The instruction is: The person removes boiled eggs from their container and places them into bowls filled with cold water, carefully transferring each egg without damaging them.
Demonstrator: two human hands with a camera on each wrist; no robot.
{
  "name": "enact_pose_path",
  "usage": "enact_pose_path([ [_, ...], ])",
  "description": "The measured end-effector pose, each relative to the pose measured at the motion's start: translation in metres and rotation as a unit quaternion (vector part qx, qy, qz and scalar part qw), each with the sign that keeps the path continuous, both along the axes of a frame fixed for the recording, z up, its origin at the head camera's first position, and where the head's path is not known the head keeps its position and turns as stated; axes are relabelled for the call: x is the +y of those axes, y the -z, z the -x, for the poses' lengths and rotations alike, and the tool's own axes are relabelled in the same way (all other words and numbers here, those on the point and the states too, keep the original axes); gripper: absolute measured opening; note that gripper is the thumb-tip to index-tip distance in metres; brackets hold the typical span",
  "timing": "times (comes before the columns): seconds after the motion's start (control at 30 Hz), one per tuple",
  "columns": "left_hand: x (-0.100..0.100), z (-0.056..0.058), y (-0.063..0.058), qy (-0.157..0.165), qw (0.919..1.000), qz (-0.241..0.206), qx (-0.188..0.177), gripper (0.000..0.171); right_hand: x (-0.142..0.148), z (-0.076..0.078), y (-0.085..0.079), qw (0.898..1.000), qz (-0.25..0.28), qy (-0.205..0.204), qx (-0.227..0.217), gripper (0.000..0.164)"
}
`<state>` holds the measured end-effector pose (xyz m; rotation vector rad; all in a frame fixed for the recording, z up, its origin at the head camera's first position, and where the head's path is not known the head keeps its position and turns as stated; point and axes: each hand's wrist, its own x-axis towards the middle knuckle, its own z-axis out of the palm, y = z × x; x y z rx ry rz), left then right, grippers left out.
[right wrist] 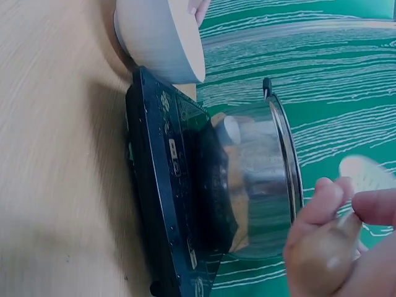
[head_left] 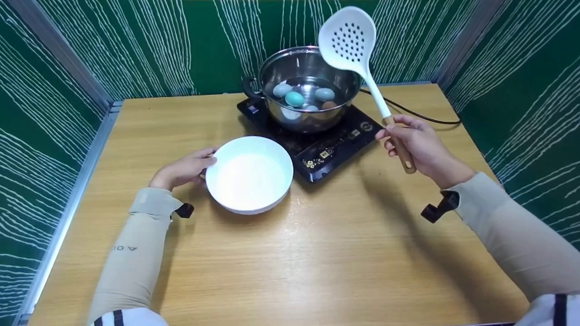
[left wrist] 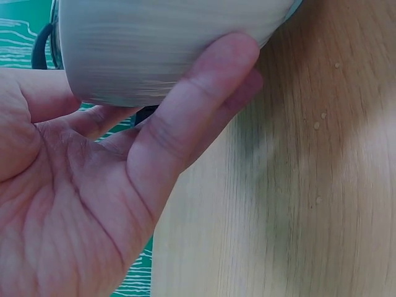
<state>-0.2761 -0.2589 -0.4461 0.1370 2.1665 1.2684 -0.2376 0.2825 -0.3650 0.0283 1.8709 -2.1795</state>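
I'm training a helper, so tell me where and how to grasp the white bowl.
Probably pinch the white bowl at its rim from the left: it opens upward, no handle shows, and the cooker crowds its right. The left grip holds it there.

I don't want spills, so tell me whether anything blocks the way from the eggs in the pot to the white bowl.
The near wall of the pot stands between the eggs and the bowl, so the eggs likely need lifting over its rim. Nothing else visible blocks them.

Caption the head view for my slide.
Left hand holds a white bowl, right hand a slotted spoon; eggs sit in a steel pot on a black cooktop.
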Motion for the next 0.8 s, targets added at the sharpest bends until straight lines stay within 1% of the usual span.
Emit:
enact_pose_path([
  [0.03, 0.0, 0.0, 0.0, 0.002, 1.0, -0.004, -0.001, 0.061, 0.001, 0.002, -0.001, 1.0, -0.013, 0.0, 0.0, 0.022],
  [0.1, 0.0, 0.001, 0.001, 0.004, 0.9999, -0.01, -0.002, 0.06, 0.003, 0.005, -0.002, 0.998, -0.065, -0.003, 0.004, 0.021],
  [0.17, -0.001, 0.001, 0.002, 0.004, 0.9999, -0.015, -0.003, 0.06, 0.005, 0.008, -0.004, 0.992, -0.126, -0.014, 0.01, 0.023],
  [0.2, -0.001, 0.0, 0.002, 0.005, 0.9998, -0.017, -0.002, 0.06, 0.005, 0.009, -0.006, 0.987, -0.161, -0.021, 0.011, 0.024],
  [0.27, -0.001, 0.001, 0.003, 0.007, 0.9998, -0.02, 0.0, 0.06, 0.006, 0.011, -0.009, 0.973, -0.228, -0.037, 0.017, 0.028],
  [0.37, -0.001, 0.001, 0.003, 0.007, 0.9998, -0.016, 0.005, 0.061, 0.008, 0.013, -0.017, 0.957, -0.285, -0.057, 0.016, 0.033],
  [0.43, -0.001, 0.001, 0.004, 0.007, 0.9999, -0.014, 0.006, 0.061, 0.008, 0.014, -0.023, 0.95, -0.307, -0.064, 0.011, 0.035],
  [0.6, -0.002, 0.001, 0.003, 0.005, 0.9999, -0.009, 0.005, 0.06, 0.008, 0.019, -0.04, 0.941, -0.332, -0.07, -0.002, 0.037],
  [0.73, -0.002, 0.0, 0.003, 0.005, 0.9999, -0.006, 0.008, 0.06, 0.008, 0.025, -0.052, 0.937, -0.343, -0.068, -0.005, 0.03],
  [0.8, -0.002, 0.0, 0.002, 0.005, 0.9999, -0.006, 0.008, 0.059, 0.007, 0.028, -0.058, 0.937, -0.344, -0.065, -0.008, 0.027],
])
